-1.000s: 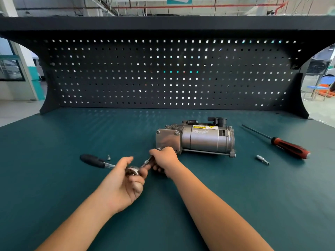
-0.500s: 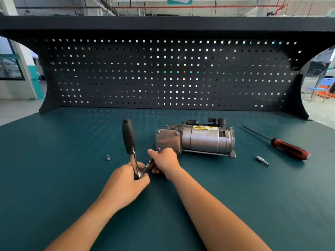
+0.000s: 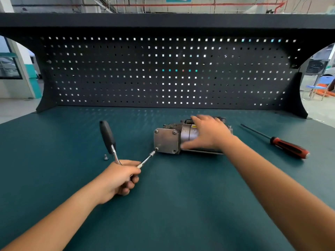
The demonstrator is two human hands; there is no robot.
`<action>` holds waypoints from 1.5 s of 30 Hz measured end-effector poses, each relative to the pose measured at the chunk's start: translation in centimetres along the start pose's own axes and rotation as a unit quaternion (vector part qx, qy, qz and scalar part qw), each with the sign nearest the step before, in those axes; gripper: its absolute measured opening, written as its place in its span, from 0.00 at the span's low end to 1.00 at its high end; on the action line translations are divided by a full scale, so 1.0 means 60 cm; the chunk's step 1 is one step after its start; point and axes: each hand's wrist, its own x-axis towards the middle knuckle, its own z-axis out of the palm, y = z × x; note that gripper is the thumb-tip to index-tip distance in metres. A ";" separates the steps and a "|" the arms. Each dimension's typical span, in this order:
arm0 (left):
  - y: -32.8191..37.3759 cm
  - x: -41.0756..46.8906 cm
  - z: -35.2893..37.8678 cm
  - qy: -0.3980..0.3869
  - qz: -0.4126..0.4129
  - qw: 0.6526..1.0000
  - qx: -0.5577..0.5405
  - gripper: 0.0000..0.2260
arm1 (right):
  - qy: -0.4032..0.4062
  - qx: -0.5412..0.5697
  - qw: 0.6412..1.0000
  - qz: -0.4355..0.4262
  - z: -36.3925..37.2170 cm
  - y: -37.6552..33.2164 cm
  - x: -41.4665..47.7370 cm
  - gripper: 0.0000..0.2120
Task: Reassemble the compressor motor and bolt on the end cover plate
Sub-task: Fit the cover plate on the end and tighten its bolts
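The silver compressor motor (image 3: 186, 136) lies on its side on the green bench, its square end cover plate (image 3: 165, 141) facing left with bolts at its corners. My left hand (image 3: 120, 176) grips the head of a ratchet wrench (image 3: 108, 140); the black handle stands upright. The wrench's extension bar (image 3: 147, 158) reaches up to the plate's lower-left corner bolt. My right hand (image 3: 208, 133), blurred, is spread over the motor's cylindrical body, fingers apart. A loose bolt (image 3: 105, 157) lies left of the wrench.
A red-and-black screwdriver (image 3: 282, 144) lies on the bench mat (image 3: 181, 196) to the right of the motor. A black pegboard (image 3: 163, 69) closes off the back of the bench.
The ratchet handle swung from lying flat at left to upright. My right hand let go of the extension bar and moved up and right onto the motor body.
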 end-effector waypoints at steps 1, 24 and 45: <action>-0.001 0.000 0.001 0.001 0.012 0.999 0.032 0.11 | -0.067 -0.043 0.997 -0.003 0.000 0.007 0.004 0.55; 0.037 0.019 0.008 -0.003 0.100 0.959 0.267 0.10 | 0.040 -0.122 0.987 -0.098 0.048 0.027 0.043 0.41; -0.005 0.001 0.016 -0.062 -0.024 0.977 -0.204 0.11 | 0.057 -0.119 0.984 -0.116 0.053 0.044 0.044 0.47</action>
